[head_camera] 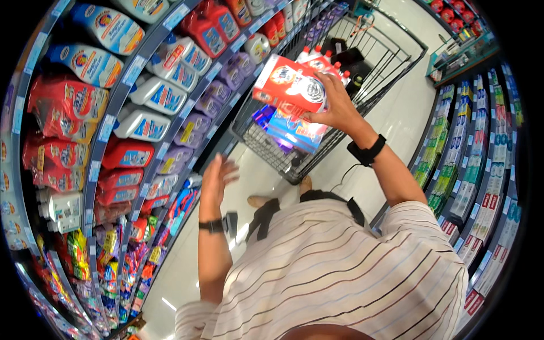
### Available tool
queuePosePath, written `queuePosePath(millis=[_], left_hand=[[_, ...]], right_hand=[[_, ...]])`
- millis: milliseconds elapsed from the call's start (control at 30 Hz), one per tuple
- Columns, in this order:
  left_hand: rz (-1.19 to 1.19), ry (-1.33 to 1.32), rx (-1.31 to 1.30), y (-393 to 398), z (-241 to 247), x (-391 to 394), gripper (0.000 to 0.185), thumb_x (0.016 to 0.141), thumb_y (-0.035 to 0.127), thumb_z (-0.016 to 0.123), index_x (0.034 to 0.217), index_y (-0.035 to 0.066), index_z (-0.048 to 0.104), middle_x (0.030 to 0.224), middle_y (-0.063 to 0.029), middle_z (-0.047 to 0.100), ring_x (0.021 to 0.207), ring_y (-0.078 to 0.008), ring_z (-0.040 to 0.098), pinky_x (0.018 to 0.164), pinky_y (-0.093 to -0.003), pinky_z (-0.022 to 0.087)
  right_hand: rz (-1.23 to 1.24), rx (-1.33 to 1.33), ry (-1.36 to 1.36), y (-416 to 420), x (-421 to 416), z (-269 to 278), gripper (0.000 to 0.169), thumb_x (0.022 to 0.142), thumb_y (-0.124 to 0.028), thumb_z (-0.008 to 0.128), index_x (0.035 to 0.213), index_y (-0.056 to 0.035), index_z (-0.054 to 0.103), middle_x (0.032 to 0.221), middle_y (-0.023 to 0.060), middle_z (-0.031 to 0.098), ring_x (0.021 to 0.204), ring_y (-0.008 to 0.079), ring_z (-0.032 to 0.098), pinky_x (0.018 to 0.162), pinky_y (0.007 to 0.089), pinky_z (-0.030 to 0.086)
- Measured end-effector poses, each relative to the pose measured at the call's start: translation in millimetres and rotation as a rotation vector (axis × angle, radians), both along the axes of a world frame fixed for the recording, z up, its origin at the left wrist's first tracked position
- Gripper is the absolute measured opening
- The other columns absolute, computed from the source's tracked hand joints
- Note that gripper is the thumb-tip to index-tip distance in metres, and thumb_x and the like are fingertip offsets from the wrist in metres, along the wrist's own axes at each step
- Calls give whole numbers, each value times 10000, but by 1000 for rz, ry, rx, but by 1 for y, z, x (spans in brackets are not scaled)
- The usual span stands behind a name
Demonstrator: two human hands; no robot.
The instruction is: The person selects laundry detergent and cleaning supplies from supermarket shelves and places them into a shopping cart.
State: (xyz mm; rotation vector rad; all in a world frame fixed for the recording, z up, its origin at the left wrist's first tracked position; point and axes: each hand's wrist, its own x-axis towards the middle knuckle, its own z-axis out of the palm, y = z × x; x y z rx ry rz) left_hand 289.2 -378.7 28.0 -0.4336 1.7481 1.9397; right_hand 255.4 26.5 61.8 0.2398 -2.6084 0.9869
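Note:
My right hand (pixel 333 104) grips the right end of a red printed detergent box (pixel 291 80), thumb on the near side. The box is over a wire shopping cart (pixel 265 148). Beside the box, several bottles with red caps (pixel 335 66) show in the cart. Below it lie a blue and red printed package (pixel 297 129) and a shiny purple-blue item (pixel 263 117). My left hand (pixel 216 180) is raised in the air between the shelves and the cart, slightly blurred. It holds nothing, and its fingers are apart.
Shelves of detergent bottles (pixel 144 125) and hanging bagged goods (pixel 112 272) line the left side. Toothpaste-like cartons (pixel 463 165) fill the curved shelves on the right. A dark phone-like object (pixel 350 55) sits in the cart's far part. Pale glossy floor (pixel 182 255) runs along the aisle.

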Motion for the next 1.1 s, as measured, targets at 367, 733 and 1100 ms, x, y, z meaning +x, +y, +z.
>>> queuePosePath(millis=[367, 733, 1100], left_hand=[[-77, 104, 305, 52, 51, -14, 768, 959, 401, 675, 1477, -78, 370, 1335, -175, 598, 1190, -213, 620, 1026, -334, 500], [-57, 298, -43, 5, 84, -20, 821, 861, 378, 752, 1471, -63, 424, 1281, -181, 618, 1126, -212, 637, 970, -315, 500], [38, 340, -145, -25, 114, -13, 798, 880, 486, 713, 1442, -35, 492, 1279, -156, 634, 1121, -188, 639, 970, -289, 489]], right_hand=[[497, 125, -46, -60, 49, 36, 1100, 596, -311, 926, 1516, -86, 368, 1436, 282, 404, 1330, 486, 417, 1081, 514, 423], [372, -964, -879, -93, 33, 2, 925, 894, -419, 757, 1542, 7, 254, 1449, 230, 470, 1342, 306, 505, 1079, 426, 455], [542, -1284, -1056, -150, 35, 1, 789, 877, -262, 795, 1439, 27, 323, 1281, 166, 585, 1124, 268, 659, 932, 486, 576]])
